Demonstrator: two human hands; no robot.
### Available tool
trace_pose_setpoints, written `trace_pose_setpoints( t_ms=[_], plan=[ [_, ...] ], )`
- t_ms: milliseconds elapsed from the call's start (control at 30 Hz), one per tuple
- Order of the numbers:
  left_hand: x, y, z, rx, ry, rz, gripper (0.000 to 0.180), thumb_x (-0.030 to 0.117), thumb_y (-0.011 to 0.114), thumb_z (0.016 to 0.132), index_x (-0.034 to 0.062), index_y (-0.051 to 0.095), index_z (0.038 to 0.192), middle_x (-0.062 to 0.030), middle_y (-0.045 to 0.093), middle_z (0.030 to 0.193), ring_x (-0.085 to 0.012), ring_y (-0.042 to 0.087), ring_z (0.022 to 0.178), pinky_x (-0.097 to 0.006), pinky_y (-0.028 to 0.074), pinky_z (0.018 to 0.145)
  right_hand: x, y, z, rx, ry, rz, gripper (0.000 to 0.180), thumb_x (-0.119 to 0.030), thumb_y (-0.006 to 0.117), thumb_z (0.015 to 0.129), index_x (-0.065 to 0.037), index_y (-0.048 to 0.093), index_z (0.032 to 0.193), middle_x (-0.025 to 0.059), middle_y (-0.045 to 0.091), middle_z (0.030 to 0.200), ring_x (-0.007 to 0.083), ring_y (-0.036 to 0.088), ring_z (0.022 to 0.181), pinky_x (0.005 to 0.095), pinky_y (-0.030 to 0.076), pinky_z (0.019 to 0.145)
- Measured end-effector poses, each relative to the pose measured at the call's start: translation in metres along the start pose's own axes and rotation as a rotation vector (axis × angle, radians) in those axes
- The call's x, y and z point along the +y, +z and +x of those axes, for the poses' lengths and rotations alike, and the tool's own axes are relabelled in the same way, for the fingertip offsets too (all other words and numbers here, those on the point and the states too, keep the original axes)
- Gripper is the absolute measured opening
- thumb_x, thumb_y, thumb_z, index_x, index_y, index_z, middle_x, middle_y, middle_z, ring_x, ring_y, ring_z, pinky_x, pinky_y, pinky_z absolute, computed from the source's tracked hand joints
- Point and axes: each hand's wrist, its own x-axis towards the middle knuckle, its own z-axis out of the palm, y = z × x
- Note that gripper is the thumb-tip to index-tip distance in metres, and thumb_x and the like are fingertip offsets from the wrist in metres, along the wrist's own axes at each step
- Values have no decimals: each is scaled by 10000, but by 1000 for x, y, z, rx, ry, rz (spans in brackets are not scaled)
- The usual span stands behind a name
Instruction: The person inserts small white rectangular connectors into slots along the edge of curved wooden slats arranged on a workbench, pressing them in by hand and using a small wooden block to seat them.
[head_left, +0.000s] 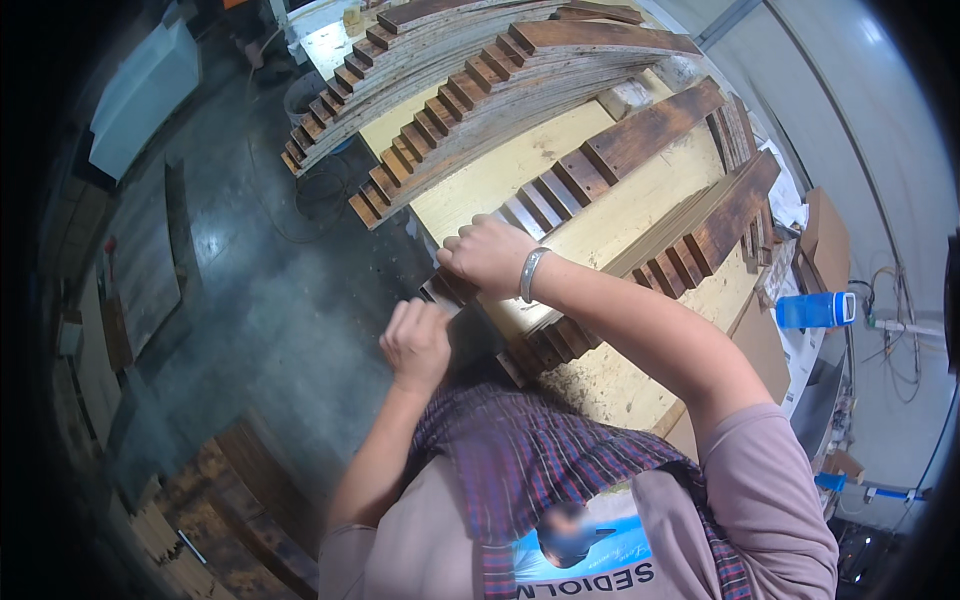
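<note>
A row of brown-stained wooden planks (600, 170), stacked like steps, runs from the table's far right down to its near left edge. Over the lower end of this row, my right hand (490, 256) has its fingers curled, a silver bracelet on the wrist. Whatever lies under those fingers is hidden. My left hand (416, 340) is closed in a fist just off the table edge, beside the lowest plank end (440, 292). I cannot make out what, if anything, sits inside it.
More stepped stacks of planks (470, 85) lie across the far side of the pale yellow table (560, 135). Another stack (690, 255) is under my right forearm. A blue bottle (808, 310) stands at the right. Wooden boards (225, 500) are at the lower left.
</note>
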Motion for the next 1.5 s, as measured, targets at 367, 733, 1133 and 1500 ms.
trace_pose_setpoints(
  t_ms=[367, 733, 1133, 1500],
  plan=[
    [1, -7, -5, -40, -13, -67, 125, 79, 734, 783, 56, 620, 736, -107, 584, 751, -328, 580, 735, -452, 456, 654, 0, 0, 3, -36, 5, -5, 363, -215, 792, 672, -92, 640, 978, 50, 682, 915, 252, 690, 917, 389, 524, 804],
    [6, -8, -9, -26, -12, -105, 128, 64, 740, 771, 55, 619, 730, -111, 580, 743, -329, 575, 725, -454, 454, 653, -2, -1, 2, -25, 0, -37, 321, -206, 764, 707, -86, 636, 976, 56, 680, 894, 254, 692, 901, 390, 529, 773],
    [-9, -1, 0, 94, -25, -110, 151, 84, 764, 759, 58, 619, 725, -108, 590, 734, -321, 593, 724, -436, 460, 633, -2, 1, 0, -16, 11, -27, 361, -196, 770, 690, -83, 626, 1001, 55, 678, 889, 254, 689, 894, 383, 522, 776],
    [-23, 14, -5, -40, -983, -964, 210, 178, 749, 938, 81, 572, 996, 47, 559, 775, -38, 522, 597, -216, 452, 514, -2, 0, 1, -8, 19, -14, 329, -183, 762, 692, -88, 625, 976, 55, 677, 867, 258, 686, 889, 393, 517, 772]
  ],
)
